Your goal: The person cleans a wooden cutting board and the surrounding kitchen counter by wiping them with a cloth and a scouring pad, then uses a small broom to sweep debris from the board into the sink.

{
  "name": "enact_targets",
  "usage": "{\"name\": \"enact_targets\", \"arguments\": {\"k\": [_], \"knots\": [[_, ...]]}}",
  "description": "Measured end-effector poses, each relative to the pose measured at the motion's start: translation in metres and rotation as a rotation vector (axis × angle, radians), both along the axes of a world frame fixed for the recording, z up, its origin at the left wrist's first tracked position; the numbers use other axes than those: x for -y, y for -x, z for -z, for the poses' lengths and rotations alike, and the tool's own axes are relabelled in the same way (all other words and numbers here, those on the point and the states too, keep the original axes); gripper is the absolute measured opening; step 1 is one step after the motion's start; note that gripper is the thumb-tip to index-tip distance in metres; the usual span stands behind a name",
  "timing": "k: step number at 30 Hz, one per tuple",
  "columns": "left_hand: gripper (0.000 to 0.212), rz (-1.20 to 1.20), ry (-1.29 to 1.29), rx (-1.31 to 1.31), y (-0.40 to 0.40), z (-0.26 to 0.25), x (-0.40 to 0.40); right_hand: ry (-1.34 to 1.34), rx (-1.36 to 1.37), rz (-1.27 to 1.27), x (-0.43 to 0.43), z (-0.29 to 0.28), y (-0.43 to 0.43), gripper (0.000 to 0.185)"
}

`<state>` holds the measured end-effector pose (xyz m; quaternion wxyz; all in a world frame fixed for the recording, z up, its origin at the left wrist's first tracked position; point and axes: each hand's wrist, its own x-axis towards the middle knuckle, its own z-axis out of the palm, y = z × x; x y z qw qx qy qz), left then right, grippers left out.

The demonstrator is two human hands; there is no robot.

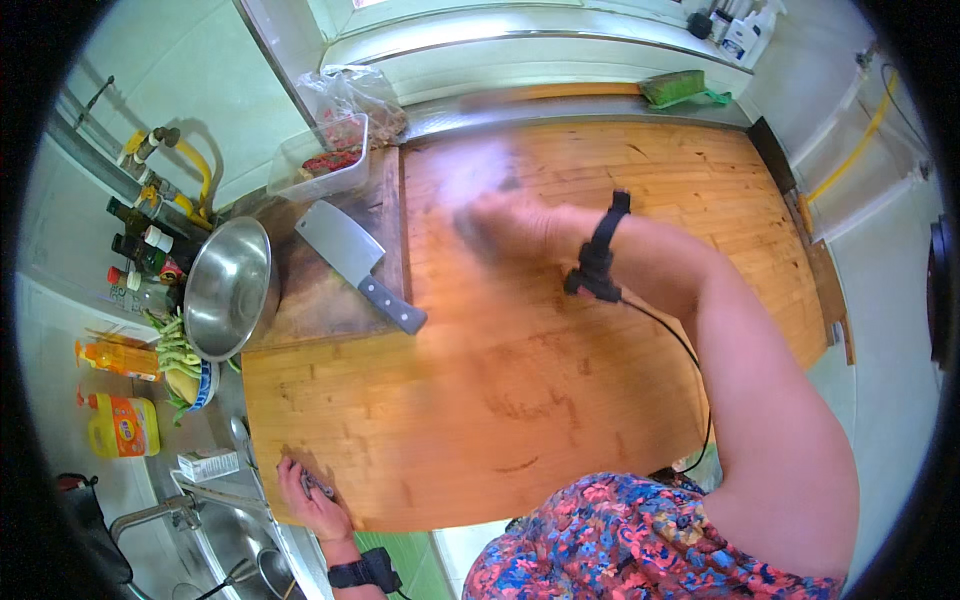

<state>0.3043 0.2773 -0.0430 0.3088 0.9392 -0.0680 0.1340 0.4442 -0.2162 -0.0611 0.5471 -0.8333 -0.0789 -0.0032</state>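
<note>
My right hand [510, 219] is blurred over the far part of the wooden board [480, 442], right of the cleaver. Dark grey patches show at its fingers, perhaps a cloth, but the blur hides what it is. At the board's near left corner rests my left hand [319, 511], with a small grey crumpled piece, seemingly cloth [316, 484], between thumb and fingers. The cleaver [349, 244] lies on a darker cutting board [322, 304], its handle reaching past that board's right edge. Brownish marks streak the wooden surface.
A steel bowl [229, 289] leans at the left beside bottles [142, 251] and a bowl of green beans [204, 386]. Behind the cleaver stands a plastic tub [330, 176] with red meat. A green-bristled brush [673, 88] lies at the back; a sink [232, 532] is lower left.
</note>
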Motion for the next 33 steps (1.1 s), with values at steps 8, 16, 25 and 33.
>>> {"name": "enact_targets", "arguments": {"k": [8,16,25,33], "knots": [[0.031,0.066,0.037,0.050,-0.013,0.020,-0.002,0.520,0.310,-0.443,-0.088,-0.048,0.202,0.011],[0.028,0.047,0.122,0.043,-0.017,0.035,-0.013,0.435,0.184,-0.285,-0.046,-0.075,0.327,0.008],[0.023,0.000,0.361,0.005,-0.016,0.017,-0.012,0.802,0.049,0.485,0.105,-0.052,0.441,0.029],[0.022,0.376,0.244,-0.078,0.081,-0.004,0.188,0.876,-0.011,0.576,0.243,-0.028,0.392,0.023]]}}
